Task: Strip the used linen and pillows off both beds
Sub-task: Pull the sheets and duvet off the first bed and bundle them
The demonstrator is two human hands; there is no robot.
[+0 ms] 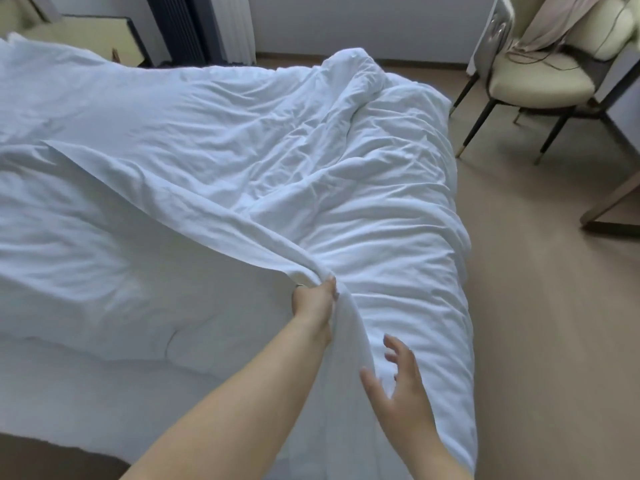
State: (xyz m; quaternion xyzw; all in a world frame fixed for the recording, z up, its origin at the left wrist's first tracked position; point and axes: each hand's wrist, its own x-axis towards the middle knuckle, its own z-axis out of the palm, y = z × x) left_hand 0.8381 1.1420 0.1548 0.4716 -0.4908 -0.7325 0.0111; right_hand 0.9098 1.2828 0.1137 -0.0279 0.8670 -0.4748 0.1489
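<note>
Right hand (398,379): nearest, over the near right corner of the bed (86,341); fingers spread and relaxed, holding nothing.
Left hand (313,303): a little farther in over the bed; fingers curled round a gathered fold of the sheet (173,188), lifting it.
Sheet: white and creased; its raised edge runs from the left hand slantwise toward the bed's left side, and a fold hangs down between the two hands.
Duvet (363,168): white and crumpled, on the right half of the bed, bunched up at the far right corner.
Floor (540,306): plain beige, right of the bed.
Chair (533,81): beyond the bed's far right corner; cream seat, dark legs, with a pale cloth (554,22) and a thin cable (540,53) draped on it.
Curtain (228,26): white beside a dark strip, beyond the bed's far end.
Wall (346,22): pale, behind the bed's far end.
</note>
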